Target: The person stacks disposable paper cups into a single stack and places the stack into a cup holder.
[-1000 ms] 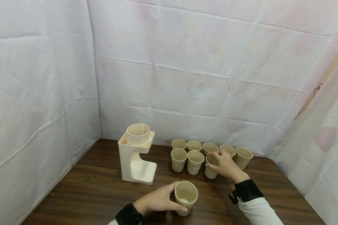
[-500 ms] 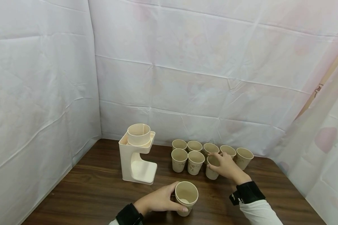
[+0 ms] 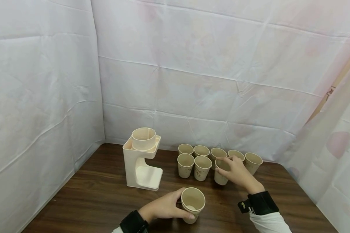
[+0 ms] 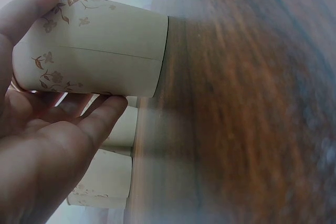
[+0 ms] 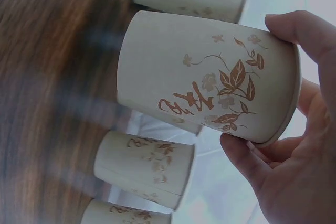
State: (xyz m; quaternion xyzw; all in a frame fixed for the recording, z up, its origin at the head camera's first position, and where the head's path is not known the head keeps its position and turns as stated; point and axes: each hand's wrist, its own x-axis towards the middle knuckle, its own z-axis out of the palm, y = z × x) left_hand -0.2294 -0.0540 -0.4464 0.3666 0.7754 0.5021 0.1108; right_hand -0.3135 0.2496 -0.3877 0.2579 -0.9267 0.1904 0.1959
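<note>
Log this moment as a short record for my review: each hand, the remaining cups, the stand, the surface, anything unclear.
Left hand: grips the near cup, upright; a second rim line suggests nesting
Right hand: holds the far cup near its rim, between thumb and fingers
Remaining cups: seven, upright; five in a back row, two in front
Stand: cream, left of all the cups, round collar on top
Table: dark brown wood grain
Unclear: whether the far cup touches the table
</note>
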